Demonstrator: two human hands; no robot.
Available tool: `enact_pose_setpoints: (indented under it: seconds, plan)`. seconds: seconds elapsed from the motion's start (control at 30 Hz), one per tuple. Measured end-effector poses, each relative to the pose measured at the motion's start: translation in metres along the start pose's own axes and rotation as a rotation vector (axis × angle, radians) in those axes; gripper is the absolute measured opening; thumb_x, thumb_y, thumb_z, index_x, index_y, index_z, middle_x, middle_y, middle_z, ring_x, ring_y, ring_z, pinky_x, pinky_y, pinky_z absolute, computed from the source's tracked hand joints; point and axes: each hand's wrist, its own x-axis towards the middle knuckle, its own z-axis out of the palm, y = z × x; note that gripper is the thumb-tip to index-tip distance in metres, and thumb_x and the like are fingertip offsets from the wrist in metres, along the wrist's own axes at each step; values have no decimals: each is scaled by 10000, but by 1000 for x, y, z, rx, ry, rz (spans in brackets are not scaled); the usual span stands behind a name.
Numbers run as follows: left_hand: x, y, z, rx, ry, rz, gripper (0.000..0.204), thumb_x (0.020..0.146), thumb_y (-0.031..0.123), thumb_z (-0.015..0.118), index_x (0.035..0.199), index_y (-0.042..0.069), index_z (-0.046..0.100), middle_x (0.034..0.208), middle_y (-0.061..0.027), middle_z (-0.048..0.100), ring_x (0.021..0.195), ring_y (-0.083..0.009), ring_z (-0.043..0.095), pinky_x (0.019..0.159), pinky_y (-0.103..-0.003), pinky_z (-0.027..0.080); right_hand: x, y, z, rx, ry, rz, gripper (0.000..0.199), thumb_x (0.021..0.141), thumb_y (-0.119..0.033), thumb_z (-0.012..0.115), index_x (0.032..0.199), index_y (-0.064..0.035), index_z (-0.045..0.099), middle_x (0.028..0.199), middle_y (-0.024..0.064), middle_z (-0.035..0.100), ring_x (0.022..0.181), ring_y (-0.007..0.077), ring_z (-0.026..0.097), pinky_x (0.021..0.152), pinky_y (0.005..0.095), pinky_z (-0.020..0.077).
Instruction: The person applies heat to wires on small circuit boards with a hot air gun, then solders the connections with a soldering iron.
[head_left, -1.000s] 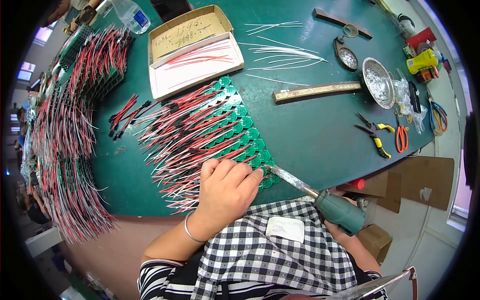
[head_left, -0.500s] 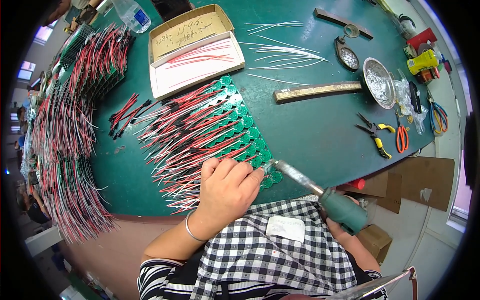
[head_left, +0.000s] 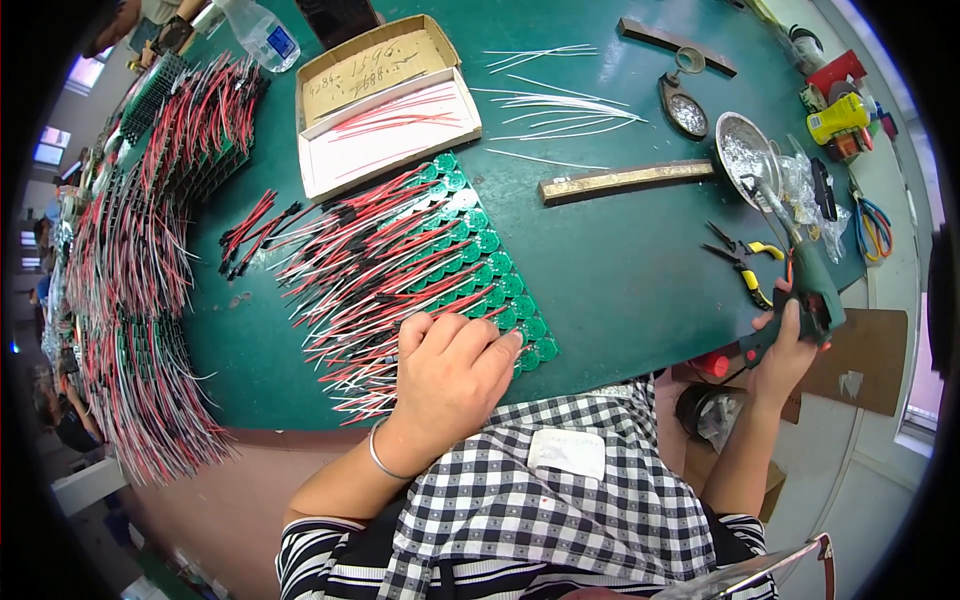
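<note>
My left hand (head_left: 452, 372) rests at the near end of a panel of round green circuit boards (head_left: 498, 263), its fingers curled and closed near the panel's edge. What they pinch is hidden beneath them. Red and white wires (head_left: 385, 262) with black ends lie in rows across the panel and out to its left. My right hand (head_left: 786, 352) is wrapped round the handle of a green soldering gun (head_left: 818, 282). The gun points away from me, its metal tip reaching into a round metal bowl (head_left: 728, 165) of silvery material at the right.
An open cardboard box (head_left: 310, 165) with red wires stands behind the panel. Loose white wires (head_left: 570, 105) lie beside it, near a metal bar (head_left: 630, 182). Pliers (head_left: 745, 265) lie close to the gun. Wired board panels (head_left: 150, 270) are stacked at the left.
My right hand has swung the soldering gun right and away from me, from the panel's near edge to the metal bowl. My left hand stays at almost the same place.
</note>
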Motion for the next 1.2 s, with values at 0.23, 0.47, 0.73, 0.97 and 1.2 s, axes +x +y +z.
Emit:
enact_pose_setpoints:
  seconds: [0.23, 0.47, 0.73, 0.97, 1.2]
  plan:
    - [1, 0, -5, -76, -50, -31, 134, 678, 192, 728, 796, 160, 672, 808, 40, 572, 780, -161, 517, 778, -367, 311, -54, -2, -7, -38, -324, -139, 298, 879, -64, 425, 1129, 53, 539, 806, 93, 607, 620, 109, 530, 539, 223, 423]
    - [2, 4, -4, -88, -95, -104, 127, 665, 147, 706, 741, 153, 605, 843, 25, 562, 818, -176, 516, 783, -374, 295, -97, -11, -30, 159, -636, 169, 404, 868, -225, 540, 1151, 62, 504, 810, 93, 604, 662, 137, 551, 612, 257, 431]
    - [2, 8, -5, -69, -87, -125, 159, 659, 158, 710, 760, 140, 588, 876, 4, 552, 861, -193, 507, 799, -388, 297, -122, 3, -55, -281, -860, 137, 163, 771, -154, 636, 908, -72, 668, 879, 51, 660, 835, 258, 595, 812, 385, 410]
    - [2, 9, -8, -114, -144, -144, 152, 690, 156, 712, 772, 134, 586, 903, -2, 554, 881, -209, 498, 810, -392, 293, -112, -15, -38, -137, -812, 184, 165, 778, -160, 629, 915, -76, 666, 886, 47, 662, 827, 247, 589, 792, 376, 413]
    - [-1, 5, -9, -150, -76, -154, 123, 688, 142, 717, 763, 150, 619, 746, 33, 582, 740, -164, 511, 758, -365, 281, -117, 0, -53, -240, -870, 115, 179, 778, -149, 634, 934, -63, 661, 899, 53, 660, 882, 249, 579, 820, 371, 411]
